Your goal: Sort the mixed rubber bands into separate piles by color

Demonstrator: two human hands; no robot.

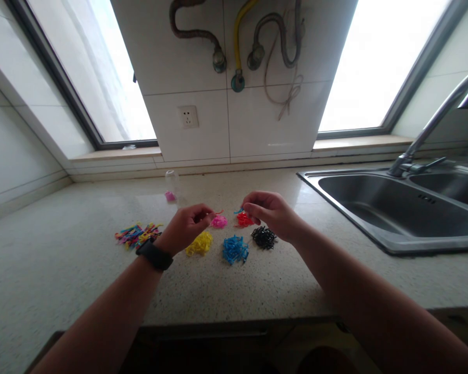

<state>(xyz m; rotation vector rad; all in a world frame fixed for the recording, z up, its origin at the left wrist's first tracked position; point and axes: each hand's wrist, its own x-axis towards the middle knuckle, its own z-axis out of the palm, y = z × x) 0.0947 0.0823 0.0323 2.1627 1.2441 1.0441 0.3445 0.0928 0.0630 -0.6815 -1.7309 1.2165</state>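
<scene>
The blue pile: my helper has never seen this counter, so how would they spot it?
On the counter, look left of the sink. Among the small piles, the blue pile sits between yellow and black.

Speckled countertop bears six coloured piles, apparently a clear bottle.

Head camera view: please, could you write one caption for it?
Two hands hold small strips above color-sorted piles on a speckled countertop.

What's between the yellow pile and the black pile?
The blue pile sits between the yellow pile and the black pile, slightly nearer the counter's front edge. Head view shows it.
</scene>
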